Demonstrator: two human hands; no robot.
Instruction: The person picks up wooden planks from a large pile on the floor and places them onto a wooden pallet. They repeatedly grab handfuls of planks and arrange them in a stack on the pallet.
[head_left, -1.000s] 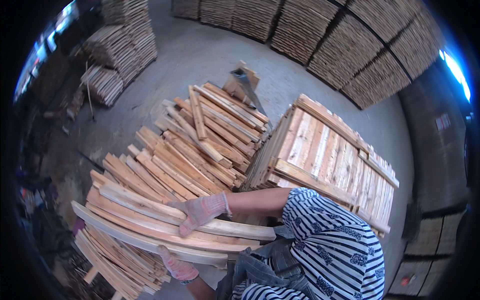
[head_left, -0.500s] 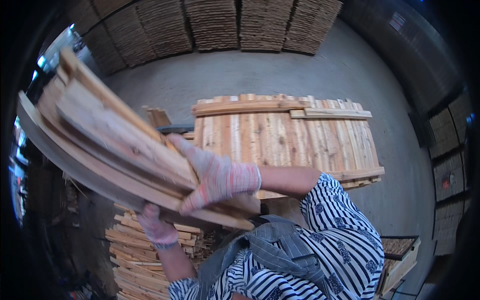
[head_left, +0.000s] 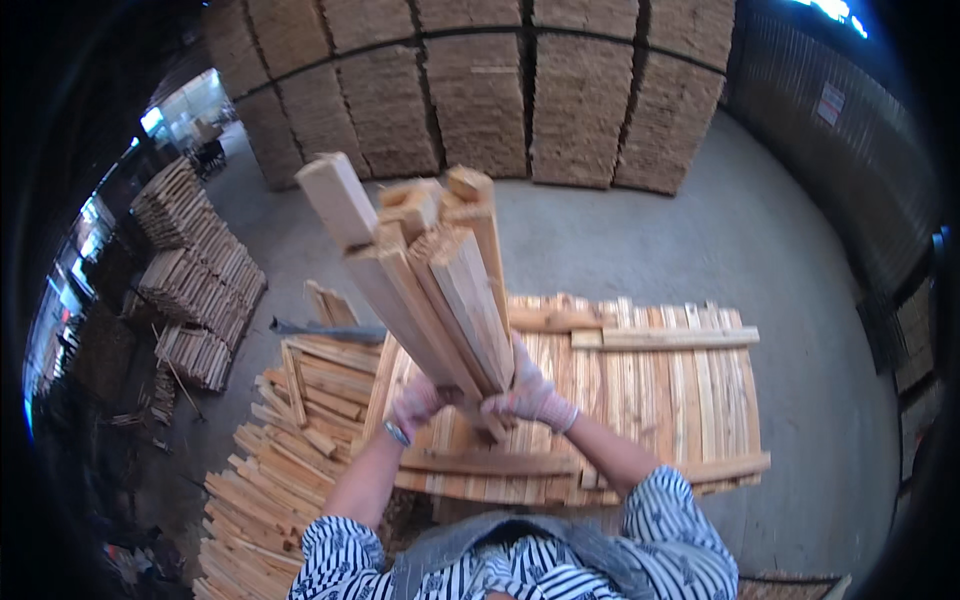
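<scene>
A bundle of wooden boards (head_left: 440, 290) stands nearly upright between my gloved hands, its ends uneven at the top. My left hand (head_left: 418, 402) is closed around its lower left side. On the lower right side, my right hand (head_left: 530, 392) grips the bundle with the fingers partly hidden behind the wood. Below and to the right lies a wide layer of boards set side by side (head_left: 650, 400), with strips across its far and near edges. The bundle's lower end is over the left part of this layer; whether it touches cannot be seen.
Loose boards (head_left: 270, 490) are heaped at the left, near the layer. Farther left is a stepped wood stack (head_left: 205, 270). Tall stacks of boards (head_left: 480, 105) line the far side, across a grey floor (head_left: 800, 290). A corrugated wall (head_left: 800, 120) runs along the right.
The bundle has swung from a leftward slant to nearly upright and moved right, over the board layer. Both hands have moved with it, and the view has shifted.
</scene>
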